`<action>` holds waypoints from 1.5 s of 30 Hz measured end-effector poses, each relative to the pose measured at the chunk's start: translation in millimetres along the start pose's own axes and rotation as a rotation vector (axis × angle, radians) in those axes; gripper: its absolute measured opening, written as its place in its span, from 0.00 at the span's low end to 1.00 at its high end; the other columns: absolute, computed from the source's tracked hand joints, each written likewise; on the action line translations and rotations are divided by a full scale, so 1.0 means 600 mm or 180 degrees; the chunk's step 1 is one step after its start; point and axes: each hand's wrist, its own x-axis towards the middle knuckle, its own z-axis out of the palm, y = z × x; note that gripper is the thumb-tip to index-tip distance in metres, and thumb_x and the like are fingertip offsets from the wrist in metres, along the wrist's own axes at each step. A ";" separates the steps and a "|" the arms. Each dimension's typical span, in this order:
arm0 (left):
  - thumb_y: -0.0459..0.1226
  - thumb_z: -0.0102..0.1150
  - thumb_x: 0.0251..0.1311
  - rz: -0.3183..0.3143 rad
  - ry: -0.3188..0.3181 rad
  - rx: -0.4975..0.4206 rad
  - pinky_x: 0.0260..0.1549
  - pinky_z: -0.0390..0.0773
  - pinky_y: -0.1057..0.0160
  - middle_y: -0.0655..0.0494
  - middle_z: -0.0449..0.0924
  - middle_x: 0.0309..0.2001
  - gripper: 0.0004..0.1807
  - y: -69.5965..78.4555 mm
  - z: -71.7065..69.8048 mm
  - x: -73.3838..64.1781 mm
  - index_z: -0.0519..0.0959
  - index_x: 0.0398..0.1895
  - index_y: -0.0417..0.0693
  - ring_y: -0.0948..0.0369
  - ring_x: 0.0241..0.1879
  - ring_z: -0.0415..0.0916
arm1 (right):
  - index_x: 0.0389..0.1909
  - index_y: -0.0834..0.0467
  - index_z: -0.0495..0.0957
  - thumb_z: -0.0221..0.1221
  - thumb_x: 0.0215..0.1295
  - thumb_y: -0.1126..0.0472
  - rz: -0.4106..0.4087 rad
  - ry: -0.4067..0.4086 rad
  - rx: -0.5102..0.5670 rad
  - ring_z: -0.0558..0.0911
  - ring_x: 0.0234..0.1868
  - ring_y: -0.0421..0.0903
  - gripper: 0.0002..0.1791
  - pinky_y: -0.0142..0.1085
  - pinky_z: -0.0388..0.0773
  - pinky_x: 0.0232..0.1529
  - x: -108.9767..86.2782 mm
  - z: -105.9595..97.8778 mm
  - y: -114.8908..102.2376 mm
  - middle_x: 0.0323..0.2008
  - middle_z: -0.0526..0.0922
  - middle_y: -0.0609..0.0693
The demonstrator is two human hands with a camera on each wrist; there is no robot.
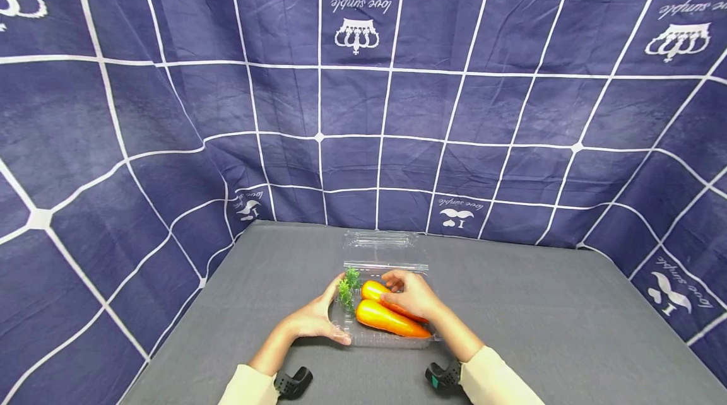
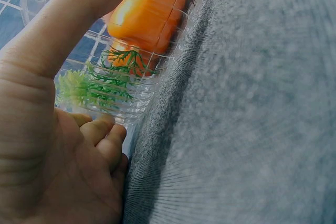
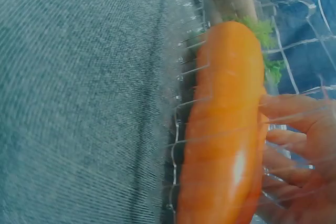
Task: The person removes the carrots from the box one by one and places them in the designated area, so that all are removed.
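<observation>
A clear plastic clamshell container (image 1: 392, 343) lies on the grey surface with its lid tipped back. Two orange carrots with feathery green tops (image 1: 346, 291) lie side by side in it, tops to the left. My left hand (image 1: 311, 320) grips the container's left end, thumb at the front corner and fingers round the far side. My right hand (image 1: 417, 294) holds the rear carrot (image 1: 372, 290), thumb on its upper side, fingers behind. The front carrot (image 1: 392, 320) lies untouched; it covers much of the rear one in the right wrist view.
The transparent lid (image 1: 382, 241) lies behind the container, towards the back curtain. A blue curtain with white lines (image 1: 420, 102) hangs behind and at both sides. Grey cloth (image 1: 539, 316) covers the table around the container.
</observation>
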 end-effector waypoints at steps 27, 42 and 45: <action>0.40 0.84 0.33 -0.0004 0.0025 -0.0006 0.65 0.53 0.43 0.34 0.53 0.72 0.74 0.003 0.001 -0.001 0.36 0.78 0.43 0.44 0.70 0.53 | 0.50 0.59 0.81 0.72 0.50 0.61 -0.0107 -0.0214 -0.0395 0.80 0.34 0.45 0.23 0.39 0.76 0.37 -0.001 0.008 0.009 0.38 0.83 0.51; 0.40 0.84 0.33 -0.0028 0.0025 0.0000 0.65 0.53 0.42 0.31 0.52 0.72 0.74 0.003 0.002 -0.001 0.37 0.78 0.44 0.43 0.70 0.52 | 0.50 0.62 0.80 0.72 0.50 0.64 -0.0088 0.0212 0.0168 0.80 0.35 0.46 0.24 0.36 0.76 0.39 -0.001 -0.006 0.002 0.39 0.83 0.52; 0.39 0.84 0.34 -0.0032 0.0030 0.0015 0.65 0.53 0.41 0.30 0.51 0.72 0.73 0.004 0.003 -0.001 0.38 0.78 0.43 0.41 0.71 0.51 | 0.50 0.63 0.80 0.71 0.50 0.64 -0.0040 0.0377 0.0350 0.79 0.34 0.45 0.24 0.36 0.76 0.37 -0.002 -0.012 -0.004 0.38 0.83 0.52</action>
